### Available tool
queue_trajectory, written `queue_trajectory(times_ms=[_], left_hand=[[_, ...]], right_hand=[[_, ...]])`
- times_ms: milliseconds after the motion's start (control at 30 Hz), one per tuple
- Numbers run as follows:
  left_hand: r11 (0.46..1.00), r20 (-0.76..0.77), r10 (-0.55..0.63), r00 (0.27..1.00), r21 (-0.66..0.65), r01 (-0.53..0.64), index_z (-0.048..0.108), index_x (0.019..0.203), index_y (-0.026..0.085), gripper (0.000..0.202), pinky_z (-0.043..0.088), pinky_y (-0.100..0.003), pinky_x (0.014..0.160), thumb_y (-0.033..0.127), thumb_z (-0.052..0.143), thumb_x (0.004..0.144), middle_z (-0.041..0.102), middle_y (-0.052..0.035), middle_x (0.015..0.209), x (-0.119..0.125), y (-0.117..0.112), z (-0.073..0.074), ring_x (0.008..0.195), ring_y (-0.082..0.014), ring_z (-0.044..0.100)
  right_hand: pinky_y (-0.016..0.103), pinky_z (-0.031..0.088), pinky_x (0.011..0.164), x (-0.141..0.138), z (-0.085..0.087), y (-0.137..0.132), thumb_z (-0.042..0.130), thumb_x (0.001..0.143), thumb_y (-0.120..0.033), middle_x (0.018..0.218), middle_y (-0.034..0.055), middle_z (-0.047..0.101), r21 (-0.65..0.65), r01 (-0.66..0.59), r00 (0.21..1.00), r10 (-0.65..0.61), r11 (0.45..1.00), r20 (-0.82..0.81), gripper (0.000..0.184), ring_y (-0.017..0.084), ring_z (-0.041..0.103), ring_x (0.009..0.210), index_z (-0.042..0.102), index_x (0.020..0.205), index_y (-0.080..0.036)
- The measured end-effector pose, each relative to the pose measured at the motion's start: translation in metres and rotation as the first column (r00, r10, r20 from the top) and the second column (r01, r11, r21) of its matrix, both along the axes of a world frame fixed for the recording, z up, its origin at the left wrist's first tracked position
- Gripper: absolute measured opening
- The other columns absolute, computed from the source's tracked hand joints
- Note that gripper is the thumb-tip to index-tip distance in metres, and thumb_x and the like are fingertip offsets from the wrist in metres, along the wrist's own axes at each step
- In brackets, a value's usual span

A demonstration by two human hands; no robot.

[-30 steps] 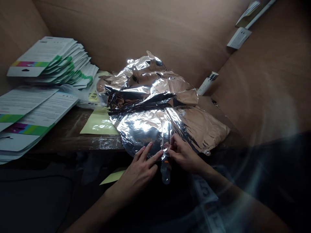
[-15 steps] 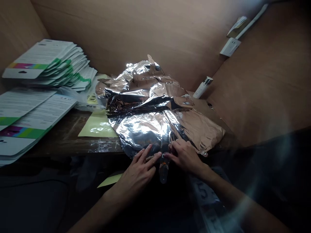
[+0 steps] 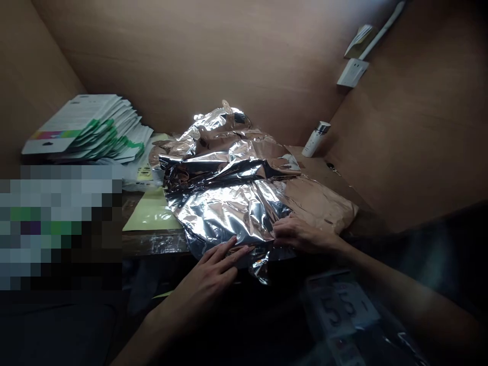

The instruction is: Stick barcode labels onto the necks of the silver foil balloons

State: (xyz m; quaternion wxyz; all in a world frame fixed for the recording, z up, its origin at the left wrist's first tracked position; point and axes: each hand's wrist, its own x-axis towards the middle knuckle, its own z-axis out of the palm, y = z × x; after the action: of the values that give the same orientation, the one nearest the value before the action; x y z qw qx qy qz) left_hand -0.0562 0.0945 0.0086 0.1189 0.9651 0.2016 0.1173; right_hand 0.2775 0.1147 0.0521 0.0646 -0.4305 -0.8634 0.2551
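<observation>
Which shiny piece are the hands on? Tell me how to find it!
Find the dark table between the brown walls. In its middle, the front foil sheet lies at the near edge, flatter than the crumpled pile behind it. Only this sheet has the left hand and right hand resting on it.

The only legible marking is the number 55, in large dark digits on a pale label [image 3: 339,307] low in the view, below the right hand [image 3: 301,236]; a further mark after the digits is too blurred to make out. The stacked printed cards [image 3: 87,129] carry lines of small print above green and multicoloured bands, but none of it can be read. The small yellow label [image 3: 145,173] beside them bears dark print, likewise too small and dim to read
</observation>
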Motion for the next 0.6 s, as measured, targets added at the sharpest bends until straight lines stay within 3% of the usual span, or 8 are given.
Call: queue_trajectory(times_ms=[200,400,500,600], left_hand=[[0.999,-0.002,-0.021,1.0,0.033,0.021,0.065,0.102,0.017,0.018,0.02,-0.052,0.13,0.009,0.049,0.101,0.024,-0.0031,0.171,0.008,-0.007,0.012,0.16,-0.0305,0.01],[0.999,-0.021,-0.048,0.999,0.012,0.048,0.064,0.094,0.016,0.019,0.032,-0.049,0.126,0.012,0.047,0.104,0.035,-0.0062,0.167,0.012,-0.01,0.009,0.159,-0.0297,0.015],[1.0,0.011,-0.015,1.0,0.001,0.015,0.063,0.09,0.017,0.02,0.037,-0.049,0.124,0.01,0.049,0.102,0.039,-0.0057,0.165,0.011,-0.014,0.011,0.157,-0.0311,0.021],[0.999,0.049,-0.044,0.998,-0.03,0.045,0.063,0.092,0.017,0.02,0.04,-0.047,0.123,0.007,0.048,0.101,0.04,-0.0059,0.164,0.015,-0.018,0.017,0.151,-0.0289,0.033]], right_hand=[[0.028,0.031,0.068,0.003,0.013,0.008,0.048,0.105,-0.037,0.07,-0.0032,0.052,-0.09,-0.044,0.999,0.041,0.995,-0.034,0.036,0.013,0.044,0.068,0.058,0.076,-0.019],[0.026,0.033,0.067,0.009,0.031,0.011,0.044,0.104,-0.028,0.076,-0.0023,0.053,-0.124,-0.112,0.994,0.114,0.986,0.003,0.027,0.013,0.041,0.067,0.057,0.082,-0.019],[0.026,0.033,0.067,0.014,0.031,0.015,0.049,0.102,-0.028,0.081,-0.0009,0.056,-0.086,-0.099,0.994,0.095,0.991,-0.048,0.02,0.013,0.045,0.071,0.06,0.087,-0.019],[0.025,0.03,0.062,0.014,0.026,0.023,0.051,0.102,-0.034,0.073,-0.003,0.05,-0.117,-0.059,0.996,0.05,0.991,-0.079,0.027,0.011,0.04,0.066,0.057,0.081,-0.018]])
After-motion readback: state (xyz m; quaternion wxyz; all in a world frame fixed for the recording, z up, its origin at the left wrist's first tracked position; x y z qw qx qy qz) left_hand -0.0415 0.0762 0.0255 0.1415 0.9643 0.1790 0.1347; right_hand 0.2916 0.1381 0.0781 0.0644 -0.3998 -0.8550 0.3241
